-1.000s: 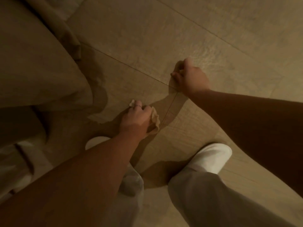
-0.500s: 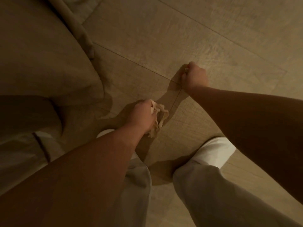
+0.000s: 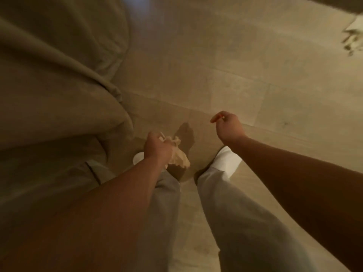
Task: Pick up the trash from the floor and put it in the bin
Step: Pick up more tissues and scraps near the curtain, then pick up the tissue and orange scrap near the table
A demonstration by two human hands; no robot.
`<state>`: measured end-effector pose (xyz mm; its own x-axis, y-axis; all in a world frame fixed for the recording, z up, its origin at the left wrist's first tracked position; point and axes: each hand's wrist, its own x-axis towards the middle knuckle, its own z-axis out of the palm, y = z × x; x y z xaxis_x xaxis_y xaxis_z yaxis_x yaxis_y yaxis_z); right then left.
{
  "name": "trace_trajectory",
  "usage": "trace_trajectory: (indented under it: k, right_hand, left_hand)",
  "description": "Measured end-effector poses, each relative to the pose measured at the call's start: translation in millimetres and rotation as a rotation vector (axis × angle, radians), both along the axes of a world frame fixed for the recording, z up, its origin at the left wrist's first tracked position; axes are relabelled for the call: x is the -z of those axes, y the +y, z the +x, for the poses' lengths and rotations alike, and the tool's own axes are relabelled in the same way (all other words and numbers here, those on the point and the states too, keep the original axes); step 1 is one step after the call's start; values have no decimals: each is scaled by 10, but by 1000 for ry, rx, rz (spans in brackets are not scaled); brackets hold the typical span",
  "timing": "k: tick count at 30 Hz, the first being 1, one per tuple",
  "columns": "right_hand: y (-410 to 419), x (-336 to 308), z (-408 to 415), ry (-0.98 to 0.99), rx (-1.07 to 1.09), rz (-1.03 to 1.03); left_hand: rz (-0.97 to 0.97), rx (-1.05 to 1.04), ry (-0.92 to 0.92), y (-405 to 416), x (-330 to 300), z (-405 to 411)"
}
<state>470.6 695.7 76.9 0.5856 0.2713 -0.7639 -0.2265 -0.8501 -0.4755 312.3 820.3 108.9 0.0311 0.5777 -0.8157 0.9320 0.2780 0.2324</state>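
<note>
Crumpled cream tissue is bunched in the left hand, fingers curled tight round it so most of the wad sticks out on the thumb side, with a thin pale strip poking up above the knuckles. That hand is up off the floor, knuckles up, forearm running back toward the lower left. The right hand hangs with the wrist bent down, fingers loosely curled and thumb tip meeting fingertip; whether something tiny is pinched in there is too blurry to tell. Its forearm stretches out to the right edge. Below both hands are light grey trousers and white slippers on pale wood-look planks. Beige bedding drapes down on the left. Another pale scrap lies on the floor far off at the top right, pretty smeared.
</note>
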Motion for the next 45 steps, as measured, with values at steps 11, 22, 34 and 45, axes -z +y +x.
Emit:
trace_trajectory:
  k: [11, 22, 34, 45]
  right_hand:
    - [-868, -3246, 901, 175, 485, 116]
    - [-1694, -4356, 1842, 69, 946, 176]
    - [-2263, -4361, 2626, -20, 1359, 38]
    - [-3356, -3861, 3634, 38, 1366, -36]
  left_hand:
    - [-140, 123, -81, -200, -2902, 1329]
    - [-316, 271, -163, -698, -3917, 3063]
    - [-409, 599, -25, -1161, -3772, 4755]
    - [-193, 896, -110, -2121, -3385, 6306]
